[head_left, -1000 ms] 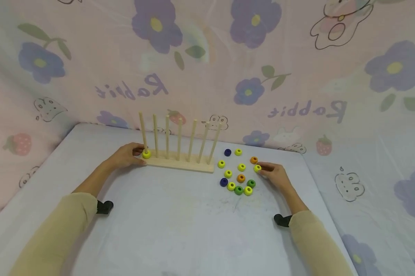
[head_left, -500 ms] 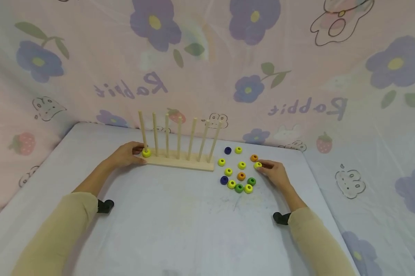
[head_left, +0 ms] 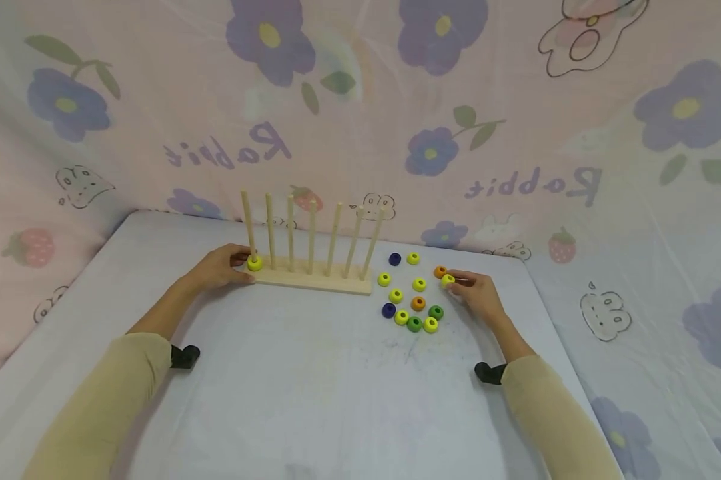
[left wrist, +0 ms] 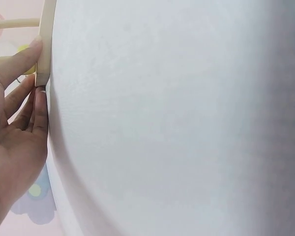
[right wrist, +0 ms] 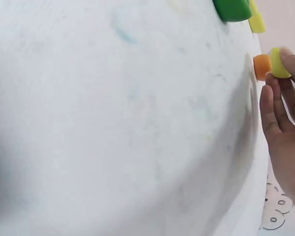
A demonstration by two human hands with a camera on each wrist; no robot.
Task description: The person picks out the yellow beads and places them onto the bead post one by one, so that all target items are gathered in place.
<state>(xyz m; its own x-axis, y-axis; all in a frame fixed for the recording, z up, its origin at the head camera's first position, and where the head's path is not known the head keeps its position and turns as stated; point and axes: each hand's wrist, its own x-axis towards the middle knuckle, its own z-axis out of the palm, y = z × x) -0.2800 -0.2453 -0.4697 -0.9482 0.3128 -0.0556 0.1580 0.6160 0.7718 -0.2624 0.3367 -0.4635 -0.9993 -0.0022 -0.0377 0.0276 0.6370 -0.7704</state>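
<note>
A wooden peg rack [head_left: 312, 281] with a row of upright pegs stands at the back of the table. My left hand [head_left: 219, 267] grips its left end, thumb on the front of the base and fingers behind, as the left wrist view also shows at the base's end [left wrist: 45, 59]. One yellow bead [head_left: 254, 263] sits at the foot of the leftmost peg. On the right, my right hand [head_left: 479, 297] pinches another yellow bead [right wrist: 279, 63] between thumb and fingers. It overlaps an orange bead [right wrist: 261, 67] behind it in both views.
Loose beads lie right of the rack: several yellow, such as the yellow bead [head_left: 419, 285], plus a dark blue bead [head_left: 388, 311], a green bead [head_left: 414, 325] and an orange bead [head_left: 418, 303]. A patterned cloth [head_left: 360, 100] hangs behind the white table [head_left: 312, 387].
The right hand has raised the pinched yellow bead slightly, closer to the orange bead in the head view. The left hand stays at the rack's end. The head view has shifted a little.
</note>
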